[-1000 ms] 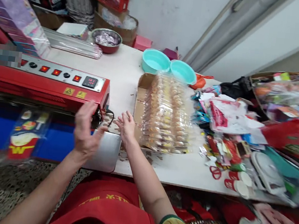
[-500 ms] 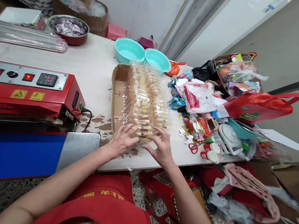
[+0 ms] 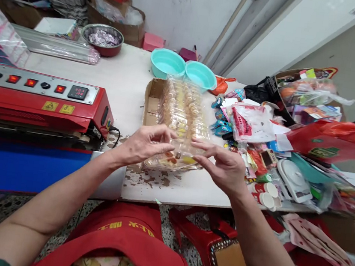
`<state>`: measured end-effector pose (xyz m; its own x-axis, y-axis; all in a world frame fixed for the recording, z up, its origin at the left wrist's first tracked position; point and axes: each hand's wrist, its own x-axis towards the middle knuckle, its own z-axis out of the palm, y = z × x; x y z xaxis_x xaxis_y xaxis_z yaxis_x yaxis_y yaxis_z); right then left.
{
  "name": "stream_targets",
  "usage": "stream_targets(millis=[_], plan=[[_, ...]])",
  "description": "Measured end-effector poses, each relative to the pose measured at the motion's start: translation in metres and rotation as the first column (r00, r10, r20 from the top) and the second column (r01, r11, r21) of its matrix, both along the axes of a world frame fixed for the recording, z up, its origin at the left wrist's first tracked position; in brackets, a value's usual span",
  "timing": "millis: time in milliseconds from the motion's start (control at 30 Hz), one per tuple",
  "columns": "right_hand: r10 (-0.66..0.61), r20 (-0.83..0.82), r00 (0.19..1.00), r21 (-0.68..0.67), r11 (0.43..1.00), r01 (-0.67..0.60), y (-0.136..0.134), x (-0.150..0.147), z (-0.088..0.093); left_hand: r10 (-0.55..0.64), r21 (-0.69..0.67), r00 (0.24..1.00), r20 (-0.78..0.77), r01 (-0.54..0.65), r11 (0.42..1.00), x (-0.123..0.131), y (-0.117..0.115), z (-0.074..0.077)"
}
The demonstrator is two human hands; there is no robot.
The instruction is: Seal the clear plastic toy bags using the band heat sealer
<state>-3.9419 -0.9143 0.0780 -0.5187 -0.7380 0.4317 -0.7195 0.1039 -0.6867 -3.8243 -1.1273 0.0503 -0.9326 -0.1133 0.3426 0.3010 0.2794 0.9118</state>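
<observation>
White, stained bench (image 3: 129,79); red sealing machine (image 3: 38,103) at left, teal bowls (image 3: 168,63) upper centre. Centre frame: left hand (image 3: 140,143) and right hand (image 3: 225,169) each pinch one end of a clear packet (image 3: 177,159), yellow-orange pieces inside, at the cardboard tray (image 3: 152,99)'s near end.

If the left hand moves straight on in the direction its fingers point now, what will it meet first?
Probably the right hand: the left hand points rightward along the clear packet that both hands hold, and the right hand grips its other end. Depth is unclear.
</observation>
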Motion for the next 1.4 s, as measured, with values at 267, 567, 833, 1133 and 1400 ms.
stream_targets(millis=[267,567,833,1133,1400], plan=[[0.047,0.423,0.905,-0.2,0.979,0.043,-0.1,0.024,-0.025,0.338,0.532,0.882,0.329,-0.469,0.705,0.04,-0.036,-0.009],[0.005,0.712,0.702,-0.064,0.996,0.059,-0.164,0.068,-0.101,0.437,0.61,0.768,0.468,-0.639,0.469,0.103,-0.048,-0.086],[0.017,0.745,0.667,0.005,1.0,-0.031,-0.179,0.089,-0.13,0.344,0.698,0.781,0.521,-0.622,0.354,0.144,-0.044,-0.114],[0.016,0.792,0.611,0.059,0.993,-0.103,-0.185,0.109,-0.147,0.454,0.572,0.572,0.683,-0.806,0.154,0.126,-0.075,-0.129],[-0.026,0.843,0.537,0.039,0.999,-0.013,-0.216,0.103,-0.175,0.414,0.532,0.539,0.733,-0.834,0.144,0.136,-0.097,-0.145]])
